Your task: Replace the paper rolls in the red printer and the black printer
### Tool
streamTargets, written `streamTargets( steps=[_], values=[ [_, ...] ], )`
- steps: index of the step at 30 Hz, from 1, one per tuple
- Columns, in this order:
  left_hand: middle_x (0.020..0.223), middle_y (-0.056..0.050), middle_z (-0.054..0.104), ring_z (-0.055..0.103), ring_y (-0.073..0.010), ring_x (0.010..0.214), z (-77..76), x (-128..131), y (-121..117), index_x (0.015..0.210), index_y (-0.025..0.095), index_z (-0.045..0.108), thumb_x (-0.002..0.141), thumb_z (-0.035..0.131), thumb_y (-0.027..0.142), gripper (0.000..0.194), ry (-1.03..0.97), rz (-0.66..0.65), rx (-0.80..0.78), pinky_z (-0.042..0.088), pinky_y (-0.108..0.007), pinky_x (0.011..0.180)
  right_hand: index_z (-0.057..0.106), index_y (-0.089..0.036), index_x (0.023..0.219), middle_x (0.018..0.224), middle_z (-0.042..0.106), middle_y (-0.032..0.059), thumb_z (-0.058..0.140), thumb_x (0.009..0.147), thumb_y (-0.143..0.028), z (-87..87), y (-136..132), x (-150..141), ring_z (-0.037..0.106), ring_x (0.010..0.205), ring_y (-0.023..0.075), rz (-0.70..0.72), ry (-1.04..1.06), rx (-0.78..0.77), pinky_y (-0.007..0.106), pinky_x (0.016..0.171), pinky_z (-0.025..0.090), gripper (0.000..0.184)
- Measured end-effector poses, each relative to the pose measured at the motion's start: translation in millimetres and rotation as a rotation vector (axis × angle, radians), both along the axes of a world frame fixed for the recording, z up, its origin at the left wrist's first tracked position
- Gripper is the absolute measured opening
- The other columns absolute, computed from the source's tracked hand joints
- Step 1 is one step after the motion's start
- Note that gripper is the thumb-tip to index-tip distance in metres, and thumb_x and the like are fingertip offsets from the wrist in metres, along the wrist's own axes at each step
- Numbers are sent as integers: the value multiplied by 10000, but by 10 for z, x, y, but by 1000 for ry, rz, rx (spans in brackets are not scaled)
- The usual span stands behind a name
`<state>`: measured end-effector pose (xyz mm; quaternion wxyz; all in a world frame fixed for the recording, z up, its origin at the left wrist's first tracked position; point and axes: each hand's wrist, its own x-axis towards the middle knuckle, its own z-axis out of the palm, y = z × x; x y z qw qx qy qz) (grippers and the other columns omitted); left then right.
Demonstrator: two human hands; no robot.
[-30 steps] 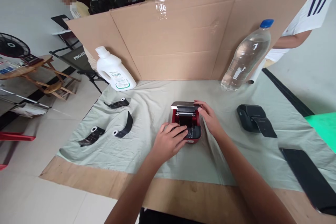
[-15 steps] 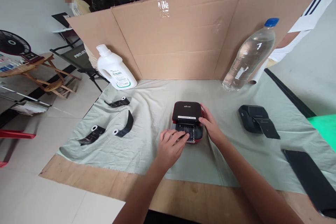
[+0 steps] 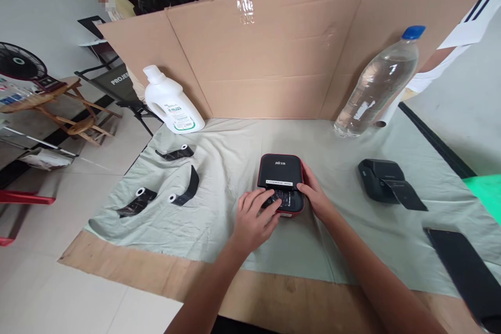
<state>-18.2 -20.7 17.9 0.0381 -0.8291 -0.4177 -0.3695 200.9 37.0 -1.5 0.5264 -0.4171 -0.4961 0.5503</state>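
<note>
A small red and black printer (image 3: 280, 173) sits on the pale green cloth (image 3: 219, 162) in the middle, its lid down flat. My left hand (image 3: 256, 217) lies on the printer's near edge, fingers spread over a strip of black paper coming out of its front. My right hand (image 3: 316, 194) grips the printer's right side, thumb on top. Three black paper rolls lie to the left: one (image 3: 175, 154) farther back, one (image 3: 187, 189) nearer me, one (image 3: 136, 202) at the cloth's left edge.
A white jug (image 3: 170, 100) and a clear water bottle (image 3: 376, 83) stand against a cardboard screen (image 3: 274, 52). A black printer (image 3: 383, 182) with paper out lies at right, a black sheet (image 3: 465, 271) nearer. Another person's sleeve (image 3: 473, 15) shows far right; a person sits at back left.
The printer's lid, standing open a second ago, has come down and is now flat. My right hand slid from the lid's top edge to the printer's right side. My left hand stayed at the front.
</note>
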Motion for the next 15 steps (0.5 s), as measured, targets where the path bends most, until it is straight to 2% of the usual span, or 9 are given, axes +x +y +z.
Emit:
streamTargets(
  steps=[3,5,8,10,12,15],
  values=[
    [1426,-136,612,505,-346,1388,15,-9,-7,1214,272,684,904,652,251,311,-17,-7,-66,403,-525,1073,415,-362,1550,1656,372,-16,666,862,-402,-4,-2,-2,292,1553,270,-5,-5,-1,492,1285,256,733],
    [1434,-135,604,492,-345,1404,13,-24,-22,1249,275,658,911,638,271,339,-36,-21,-120,376,-548,1111,419,-372,1548,1656,372,-24,666,866,-413,-14,-6,-3,284,1557,265,-9,-13,0,487,1284,262,726],
    [1428,-132,604,505,-313,1399,8,-33,2,1337,261,585,943,600,321,400,-242,-2,-249,366,-541,1158,410,-389,1551,1661,359,-42,650,885,-407,-33,-16,-1,276,1560,246,-7,-21,7,469,1285,266,708],
    [1481,-132,560,496,-282,1417,18,-15,91,1407,249,518,979,547,361,443,-530,74,-435,395,-498,1169,398,-400,1556,1665,346,-57,635,897,-401,-45,-24,2,270,1563,238,-4,-28,5,461,1283,274,700],
    [1541,-112,511,485,-259,1437,41,23,236,1440,259,482,987,527,379,471,-817,126,-704,430,-444,1162,388,-401,1562,1668,340,-62,629,900,-404,-54,-29,3,264,1565,240,-9,-34,-1,464,1279,283,705],
    [1530,-73,542,502,-270,1428,77,88,464,1405,269,532,919,591,340,495,-1092,76,-1086,452,-418,1152,379,-394,1570,1667,342,-57,634,896,-407,-63,-34,-4,261,1566,245,-13,-26,-4,470,1277,287,721]
  ],
)
